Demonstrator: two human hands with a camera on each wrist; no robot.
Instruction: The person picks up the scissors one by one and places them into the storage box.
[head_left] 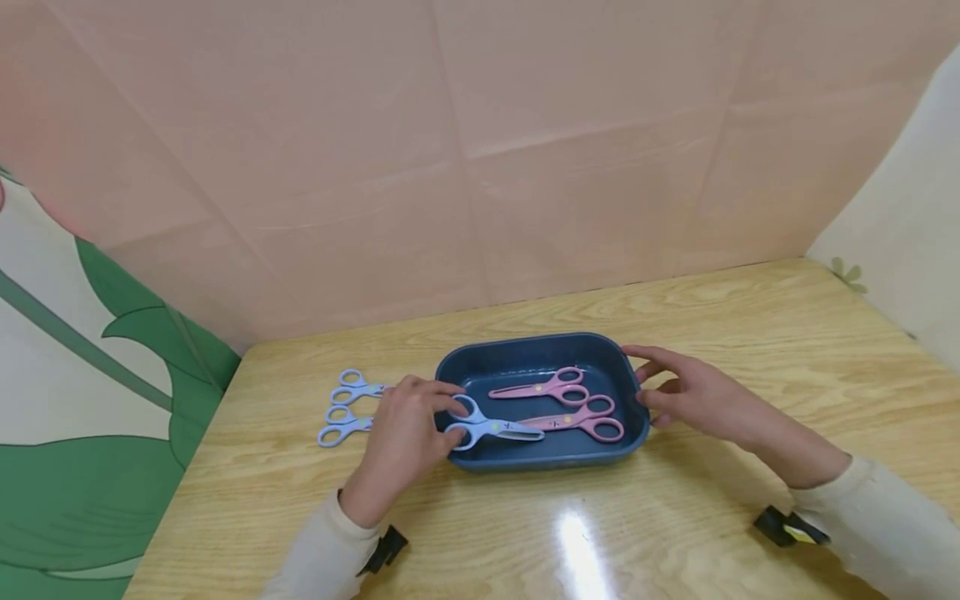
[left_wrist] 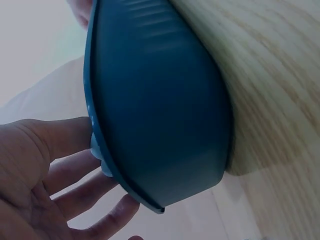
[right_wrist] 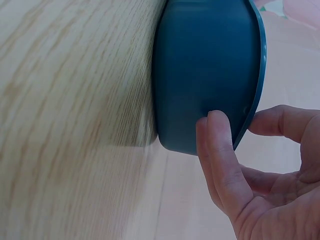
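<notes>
Light blue scissors (head_left: 495,427) lie tilted over the left end of a dark blue tray (head_left: 540,460), blades pointing right. My left hand (head_left: 411,425) pinches their handle loops near the tray's left rim; in the left wrist view its fingers are right at that rim. Inside the tray are two pairs of pink scissors, one farther back (head_left: 551,387) and one nearer (head_left: 581,421), overlapped by the blue blades. At the tray's right end, my right hand (head_left: 693,396) holds the rim and wall, with fingertips on the outside (right_wrist: 218,122).
Two more pairs of light blue scissors, one behind (head_left: 352,386) and one in front (head_left: 345,423), lie left of the tray, partly hidden by my left hand. The wooden table (head_left: 480,533) ends at a pink sheet (head_left: 480,167) behind.
</notes>
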